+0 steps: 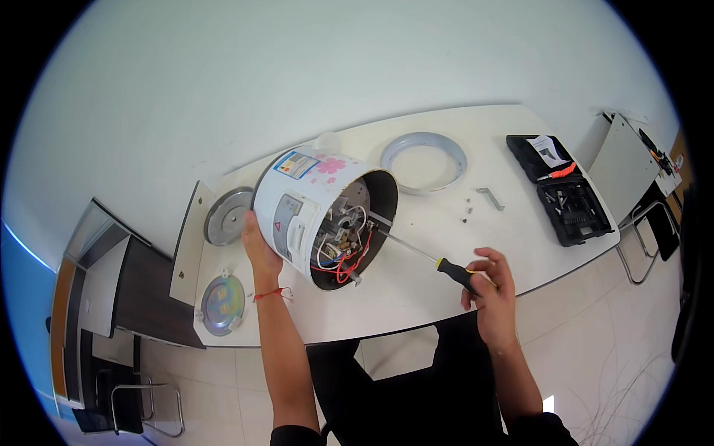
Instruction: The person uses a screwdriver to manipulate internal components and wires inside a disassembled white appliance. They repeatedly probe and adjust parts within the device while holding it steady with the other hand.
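A white rice cooker point(309, 189) with pink flowers lies tilted on the table, its open underside turned to the right. Red and white wires point(348, 266) and metal parts show inside. My left hand point(260, 244) grips the cooker's near left side; its fingers are partly hidden by the body. In my right hand point(492, 291) is a screwdriver point(457, 275) with a black and yellow handle, held loosely by the handle's end. The shaft reaches left into the underside, and its tip sits near a metal strip point(380, 219) at the opening. Exactly what the tip touches is too small to tell.
Behind the cooker lies a grey ring point(460, 157). To its right are a small metal bracket point(491, 198) and several small screws point(466, 212). An open black tool case point(573, 215) stands far right. Two round metal discs, one grey point(225, 215) and one shiny point(222, 306), lie at left.
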The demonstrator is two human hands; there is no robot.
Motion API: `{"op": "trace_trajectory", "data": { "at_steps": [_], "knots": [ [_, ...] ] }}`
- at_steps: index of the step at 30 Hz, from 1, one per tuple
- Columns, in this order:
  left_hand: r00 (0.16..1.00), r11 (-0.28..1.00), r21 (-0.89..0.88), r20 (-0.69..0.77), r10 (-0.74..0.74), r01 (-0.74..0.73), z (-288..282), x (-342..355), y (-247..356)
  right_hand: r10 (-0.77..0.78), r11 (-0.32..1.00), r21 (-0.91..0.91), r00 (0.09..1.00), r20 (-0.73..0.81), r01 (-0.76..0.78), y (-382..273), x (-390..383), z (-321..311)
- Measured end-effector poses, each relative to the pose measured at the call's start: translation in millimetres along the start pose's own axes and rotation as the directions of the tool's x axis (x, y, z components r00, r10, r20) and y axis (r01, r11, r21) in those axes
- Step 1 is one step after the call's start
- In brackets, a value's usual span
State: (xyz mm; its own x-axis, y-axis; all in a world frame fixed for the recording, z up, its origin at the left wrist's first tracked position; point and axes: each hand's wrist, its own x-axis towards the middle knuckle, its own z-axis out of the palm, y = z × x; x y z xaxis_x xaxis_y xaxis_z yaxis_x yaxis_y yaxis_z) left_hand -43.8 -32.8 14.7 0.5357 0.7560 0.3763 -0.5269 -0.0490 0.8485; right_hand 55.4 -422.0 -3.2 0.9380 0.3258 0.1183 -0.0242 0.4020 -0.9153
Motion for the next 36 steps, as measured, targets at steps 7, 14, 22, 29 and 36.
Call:
{"op": "trace_trajectory", "data": {
  "at_steps": [7,14,22,29,36],
  "knots": [
    [1.0,1.0,-0.016,0.007,0.013,-0.013,-2.1,0.8,-1.3,0.193,0.981,-0.004,0.978,0.083,-0.193,8.0,2.8,-7.6],
    [1.0,1.0,-0.016,-0.009,0.006,-0.007,-3.3,1.0,-1.5,0.17,0.981,0.074,0.981,0.095,-0.177,4.3,1.3,-3.5],
    [1.0,1.0,0.013,-0.024,0.011,-0.011,-3.3,1.6,-2.5,0.198,0.964,0.156,0.974,0.109,-0.214,5.5,0.2,-13.3],
    [0.999,1.0,0.011,-0.035,0.007,-0.007,-1.9,1.3,0.0,0.279,0.73,0.432,0.809,0.518,-0.529,1.0,3.2,0.4],
    [0.999,1.0,-0.006,-0.037,-0.002,0.001,-2.5,1.6,-2.8,0.284,0.944,0.125,0.946,0.154,-0.304,25.3,35.8,62.7]
  ]
}}
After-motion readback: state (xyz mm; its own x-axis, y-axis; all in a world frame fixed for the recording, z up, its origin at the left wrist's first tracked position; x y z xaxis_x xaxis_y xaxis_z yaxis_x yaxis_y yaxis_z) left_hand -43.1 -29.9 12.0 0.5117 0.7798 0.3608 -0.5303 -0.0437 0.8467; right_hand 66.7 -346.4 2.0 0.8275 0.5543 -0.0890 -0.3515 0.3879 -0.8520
